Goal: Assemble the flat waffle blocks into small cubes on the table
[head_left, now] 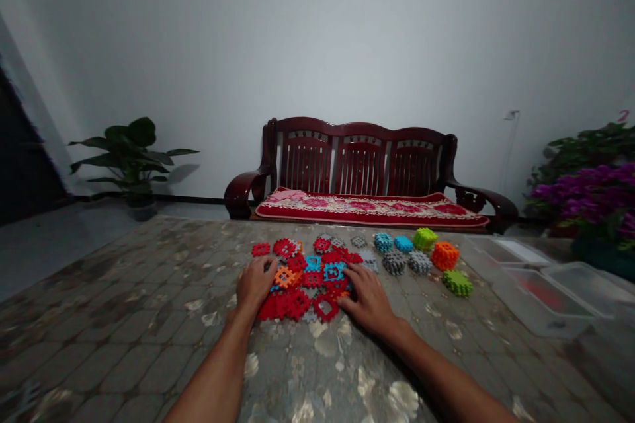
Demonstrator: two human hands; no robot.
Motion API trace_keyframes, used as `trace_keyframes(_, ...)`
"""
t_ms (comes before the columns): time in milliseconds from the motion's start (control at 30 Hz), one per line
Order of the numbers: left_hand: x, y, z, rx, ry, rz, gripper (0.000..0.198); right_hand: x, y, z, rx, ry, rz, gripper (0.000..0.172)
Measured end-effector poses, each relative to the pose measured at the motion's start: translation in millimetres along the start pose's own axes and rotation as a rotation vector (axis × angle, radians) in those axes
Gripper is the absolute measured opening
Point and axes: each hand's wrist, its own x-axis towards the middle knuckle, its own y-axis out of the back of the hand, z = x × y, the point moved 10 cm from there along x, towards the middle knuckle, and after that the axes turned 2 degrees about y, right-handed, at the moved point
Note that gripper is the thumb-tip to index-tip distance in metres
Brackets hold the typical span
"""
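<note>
A loose heap of flat, notched plastic building pieces lies on the table in front of me, mostly red pieces [285,304] with some blue, orange and grey among them. My left hand [254,287] rests at the heap's left side, its fingers loosely bent beside an orange piece [285,277]. On the right side, my right hand [368,297] touches the heap with fingers apart, close to a blue square piece [334,271] and a red ring-shaped piece [325,307]. Neither hand shows a piece held in it.
Right of the heap stand sorted stacks: grey [395,263], blue [383,242], lime green [424,238], orange [445,255] and green [457,283]. Clear plastic boxes [533,297] sit farther right. A patterned cloth covers the table [163,317]. Behind it is a wooden bench [360,158].
</note>
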Motion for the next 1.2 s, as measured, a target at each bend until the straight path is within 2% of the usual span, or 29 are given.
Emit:
trace_keyframes(167, -7, 2.6, 14, 0.046, -0.052, -0.034, 0.034, 5, 2, 9, 0.04, -0.012, 0.07, 0.062)
trace_keyframes(333, -11, 2.1, 20, 0.052, -0.069, -0.055, 0.023, 1, 11, 9, 0.073, -0.017, 0.145, 0.053)
trace_keyframes(500, -5, 2.0, 11, -0.017, -0.042, -0.011, 0.018, -5, 20, 2, 0.09, 0.051, 0.244, 0.04)
trace_keyframes(600, 0, 5.2, 0, -0.084, 0.013, 0.048, 0.02, -5, 24, -11, 0.094, 0.1, 0.256, 0.032)
trace_keyframes(700, 2, 8.0, -9, -0.112, 0.073, 0.091, 0.021, 3, 25, -36, 0.094, 0.134, 0.207, 0.027)
trace_keyframes(800, 1, 10.0, -15, -0.143, 0.135, 0.104, 0.019, 18, 19, -68, 0.096, 0.158, 0.079, 0.02)
trace_keyframes(867, 0, 8.7, -18, -0.182, 0.18, 0.081, 0.019, 31, 11, -83, 0.103, 0.116, -0.004, 0.018)
trace_keyframes(1000, -1, 9.5, -18, -0.228, 0.202, 0.079, 0.021, 54, -6, -105, 0.065, 0.005, -0.069, 0.022)
trace_keyframes(1200, -1, 9.5, -19, -0.23, 0.215, 0.084, 0.02, 73, -33, -130, -0.121, 0.029, -0.188, 0.029)
